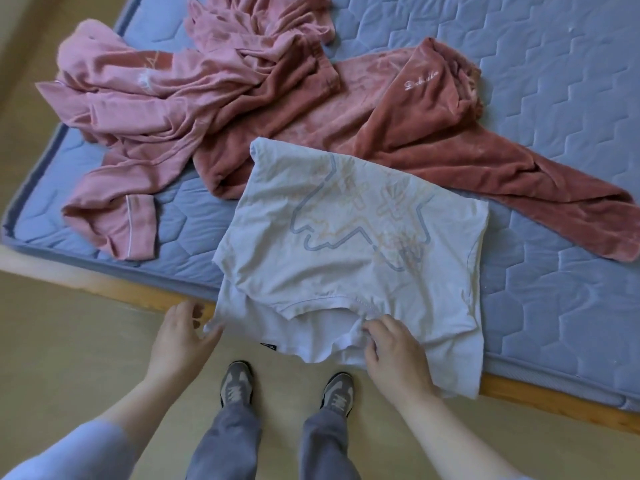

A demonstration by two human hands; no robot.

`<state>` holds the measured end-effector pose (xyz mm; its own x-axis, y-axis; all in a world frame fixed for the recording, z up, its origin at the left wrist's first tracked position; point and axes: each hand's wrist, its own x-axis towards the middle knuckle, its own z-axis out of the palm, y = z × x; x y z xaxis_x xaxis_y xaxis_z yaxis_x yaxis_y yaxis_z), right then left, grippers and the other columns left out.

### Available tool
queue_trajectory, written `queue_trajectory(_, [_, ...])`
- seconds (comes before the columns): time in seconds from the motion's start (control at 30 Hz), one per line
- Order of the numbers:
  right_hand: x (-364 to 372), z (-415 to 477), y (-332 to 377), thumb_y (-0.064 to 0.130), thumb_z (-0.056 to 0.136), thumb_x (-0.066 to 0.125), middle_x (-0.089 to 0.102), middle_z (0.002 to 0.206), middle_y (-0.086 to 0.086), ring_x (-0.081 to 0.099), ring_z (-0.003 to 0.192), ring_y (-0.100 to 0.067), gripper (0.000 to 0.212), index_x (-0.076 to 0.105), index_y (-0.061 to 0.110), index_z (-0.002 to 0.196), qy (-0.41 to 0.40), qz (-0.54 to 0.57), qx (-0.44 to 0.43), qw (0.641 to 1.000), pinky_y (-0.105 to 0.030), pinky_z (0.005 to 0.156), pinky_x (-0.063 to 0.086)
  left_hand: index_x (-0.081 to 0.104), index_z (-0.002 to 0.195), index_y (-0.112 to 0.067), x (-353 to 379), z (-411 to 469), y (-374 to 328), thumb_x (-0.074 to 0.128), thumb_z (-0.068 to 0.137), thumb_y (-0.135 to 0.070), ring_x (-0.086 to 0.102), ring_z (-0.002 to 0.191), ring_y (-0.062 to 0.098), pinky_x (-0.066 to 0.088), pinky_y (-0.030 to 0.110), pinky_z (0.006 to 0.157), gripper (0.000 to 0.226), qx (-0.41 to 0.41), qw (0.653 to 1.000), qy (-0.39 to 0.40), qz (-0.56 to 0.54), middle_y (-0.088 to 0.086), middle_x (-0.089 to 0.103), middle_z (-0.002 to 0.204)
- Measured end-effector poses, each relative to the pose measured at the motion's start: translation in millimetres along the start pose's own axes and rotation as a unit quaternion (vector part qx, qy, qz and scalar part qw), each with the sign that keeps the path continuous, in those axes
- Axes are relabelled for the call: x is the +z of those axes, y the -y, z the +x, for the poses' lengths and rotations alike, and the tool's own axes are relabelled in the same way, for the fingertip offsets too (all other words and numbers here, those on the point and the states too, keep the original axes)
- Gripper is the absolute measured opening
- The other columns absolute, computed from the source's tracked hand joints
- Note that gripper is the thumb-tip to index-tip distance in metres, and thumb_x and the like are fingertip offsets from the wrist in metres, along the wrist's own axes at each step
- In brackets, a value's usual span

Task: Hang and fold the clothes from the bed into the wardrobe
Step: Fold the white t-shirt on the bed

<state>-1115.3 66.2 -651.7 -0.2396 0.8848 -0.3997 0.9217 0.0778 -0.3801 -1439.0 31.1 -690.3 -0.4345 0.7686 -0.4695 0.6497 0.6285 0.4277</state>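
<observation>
Nearest, two grey shoes [236, 382] stood on the floor [69, 341] before the wooden bed frame [554, 398]. The left hand [180, 341] was released, its fingers loosely bent, just beside the white T-shirt's [346, 244] left corner. The right hand [394, 358] lay on the shirt, its fingertips grasping bunched cloth near the hem. The T-shirt lay part-folded on the blue mattress [554, 98], its near edge hanging over the frame. Beyond it sprawled rust velvet trousers [398, 126], with crumpled pink pyjamas [131, 109] to their left.

White T-shirt [349, 258] with faint, perhaps blue-orange print; pink clothes [145, 109]; blue quilted mattress [554, 81]
</observation>
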Motion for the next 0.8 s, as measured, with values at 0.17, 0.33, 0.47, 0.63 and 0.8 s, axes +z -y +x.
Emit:
queue_trajectory(0.17, [29,7,40,0.009,0.078,0.066,0.061,0.099,-0.001,0.059,0.093,-0.024,0.024,0.067,0.014,0.101,0.013,-0.004,-0.026,1.000,-0.033,0.070,0.049,0.063,0.090,-0.013,7,5,8,0.074,0.083,-0.028,0.059,0.081,0.020,0.045,0.033,0.070,0.020,-0.031,0.997,0.045,-0.057,0.002,0.062,0.088])
queue_trajectory(0.33, [51,15,57,0.023,0.081,0.061,0.055,0.107,0.000,0.052,0.105,-0.024,0.030,0.061,0.020,0.112,0.041,-0.078,-0.038,0.995,-0.038,0.099,0.038,0.050,0.062,-0.004,4,11,16,0.064,0.086,-0.021,0.043,0.054,0.017,0.029,0.030,0.051,0.033,-0.060,0.989,0.067,-0.115,0.000,0.046,0.056])
queue_trajectory(0.47, [58,17,59,0.024,0.088,0.051,0.052,0.118,0.003,0.048,0.115,-0.021,0.032,0.051,0.024,0.120,0.086,-0.143,0.021,0.986,-0.035,0.101,0.031,0.047,0.065,-0.002,-9,10,36,0.061,0.086,-0.014,0.037,0.050,0.014,0.028,0.028,0.049,0.028,-0.100,0.977,0.061,-0.181,-0.003,0.043,0.052])
queue_trajectory(0.63, [56,17,52,0.003,0.087,0.048,0.056,0.106,-0.002,0.057,0.094,-0.024,0.016,0.051,0.017,0.094,0.161,-0.136,0.090,0.973,-0.030,0.066,0.038,0.056,0.079,-0.011,-12,16,39,0.065,0.084,-0.019,0.055,0.063,0.022,0.045,0.033,0.060,0.013,-0.133,0.975,0.067,-0.164,0.001,0.061,0.068])
queue_trajectory(0.8, [50,20,41,0.014,0.089,0.051,0.055,0.097,0.002,0.056,0.090,-0.021,0.012,0.061,0.019,0.093,0.134,-0.050,0.073,0.987,-0.031,0.068,0.043,0.046,0.088,-0.015,-10,-2,27,0.070,0.078,-0.017,0.046,0.071,0.024,0.033,0.033,0.058,0.026,0.090,0.996,0.004,0.023,0.000,0.050,0.083])
